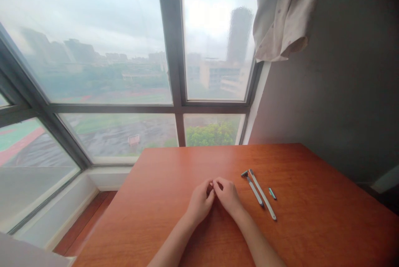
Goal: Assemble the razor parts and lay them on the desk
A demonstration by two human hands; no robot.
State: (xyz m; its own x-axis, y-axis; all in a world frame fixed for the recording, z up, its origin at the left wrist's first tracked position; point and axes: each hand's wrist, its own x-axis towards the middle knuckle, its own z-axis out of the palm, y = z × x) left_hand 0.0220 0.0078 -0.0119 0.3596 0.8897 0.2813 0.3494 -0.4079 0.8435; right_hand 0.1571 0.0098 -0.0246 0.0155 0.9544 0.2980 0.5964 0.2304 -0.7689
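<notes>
My left hand (pixel 201 201) and my right hand (pixel 228 195) meet just above the wooden table, fingertips touching. The fingers of both are curled into a pinch. Whatever lies between the fingertips, if anything, is too small or too hidden to name. To the right of my right hand lies a razor (pixel 254 191) with a dark head and grey handle. Close beside it, roughly parallel, rests a long pale stick that looks like a toothbrush (pixel 262 194). A short teal and silver piece, like a pen cap (pixel 272 193), lies farther right.
The reddish-brown table (pixel 149 200) reaches up to large windows with grey frames (pixel 179 109). A light garment (pixel 283 18) hangs at the upper right before a grey wall (pixel 343 92). Wooden floor (pixel 90 217) shows at the lower left.
</notes>
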